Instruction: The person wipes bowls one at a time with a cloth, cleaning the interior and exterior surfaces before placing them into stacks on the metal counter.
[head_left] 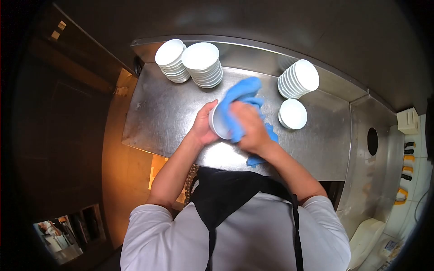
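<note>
My left hand (204,123) grips a white bowl (218,124) by its left side, tilted above the steel counter. A blue cloth (239,92) is bunched in my right hand (251,125), which is slightly blurred and presses the cloth against the bowl's inside and right rim. The cloth covers part of the bowl, and its lower end hangs near the counter's front edge. To the right of my right hand, a short stack of white bowls (293,114) sits on the counter.
Two tall stacks of white bowls, a left one (171,53) and a nearer one (202,58), stand at the back left of the steel counter (153,108). Another bowl stack (305,76) leans at the back right. Yellow-and-black-handled tools (408,158) hang on the right wall.
</note>
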The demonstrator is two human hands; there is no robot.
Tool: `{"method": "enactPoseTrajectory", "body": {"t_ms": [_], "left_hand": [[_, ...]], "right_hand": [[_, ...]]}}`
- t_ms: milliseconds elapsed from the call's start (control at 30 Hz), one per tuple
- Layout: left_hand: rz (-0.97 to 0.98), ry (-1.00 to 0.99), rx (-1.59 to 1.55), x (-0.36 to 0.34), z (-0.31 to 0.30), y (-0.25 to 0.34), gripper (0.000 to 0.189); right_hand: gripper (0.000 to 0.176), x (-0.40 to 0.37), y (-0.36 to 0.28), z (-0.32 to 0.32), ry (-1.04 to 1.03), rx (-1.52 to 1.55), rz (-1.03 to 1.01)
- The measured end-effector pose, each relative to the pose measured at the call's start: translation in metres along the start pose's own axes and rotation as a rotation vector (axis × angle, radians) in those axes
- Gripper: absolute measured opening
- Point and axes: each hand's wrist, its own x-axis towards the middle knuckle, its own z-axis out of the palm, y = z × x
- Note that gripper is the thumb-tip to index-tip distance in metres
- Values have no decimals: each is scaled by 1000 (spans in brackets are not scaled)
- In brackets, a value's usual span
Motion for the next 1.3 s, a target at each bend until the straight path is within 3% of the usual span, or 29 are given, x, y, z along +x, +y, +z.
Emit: {"method": "enactPoseTrajectory", "body": {"t_ms": [33,67,167,200,300,333,400,433,533,567,600,633,667,700,733,800,900,1033,1133,1233,1300], "left_hand": [[8,6,35,0,6,1,55],[-88,-211,-99,-2,11,7,51],[127,66,332,3,26,3,48],[208,83,432,6,19,-2,45],[268,154,519,3,10,-4,43],[251,178,322,7,8,-3,43],[-43,118,161,1,13,11,46],[-186,83,79,-1,19,18,48],[54,132,277,4,22,5,52],[133,169,339,4,22,-2,51],[400,208,513,5,22,-15,49],[326,177,387,2,19,-15,48],[257,136,263,3,19,-12,47],[181,96,139,2,23,-8,46],[-19,-7,23,2,21,4,47],[-99,31,124,-1,28,13,48],[-140,69,124,2,16,13,47],[-145,179,-20,6,4,-7,40],[22,178,33,10,-6,-19,42],[-24,-43,-48,-6,6,-8,49],[73,-150,76,-13,9,-6,51]], "right_hand": [[47,2,1,4,-143,-223,-259],[62,-5,2,12,-279,-218,-241],[63,-32,36,47,-235,-333,-116],[61,-29,4,53,-18,-7,187],[58,-17,-5,38,-378,660,749],[54,-15,-2,36,-297,427,472],[47,-15,2,32,-120,-44,-75],[45,-20,7,35,-158,-54,-8],[41,-22,8,37,-252,-32,198],[39,-19,6,33,-256,92,393],[36,-9,-3,25,-263,221,594],[34,-4,-8,23,-256,350,796],[41,-12,-4,28,-102,253,389],[44,-12,-1,28,-122,31,219],[46,-12,1,27,-144,-192,53],[49,-16,7,29,-173,-382,-99],[47,-29,12,48,-160,-101,62],[31,-34,5,34,-236,142,286],[27,-26,5,13,-77,702,723],[29,-12,9,7,307,799,761],[27,-9,32,-2,405,715,774]]}}
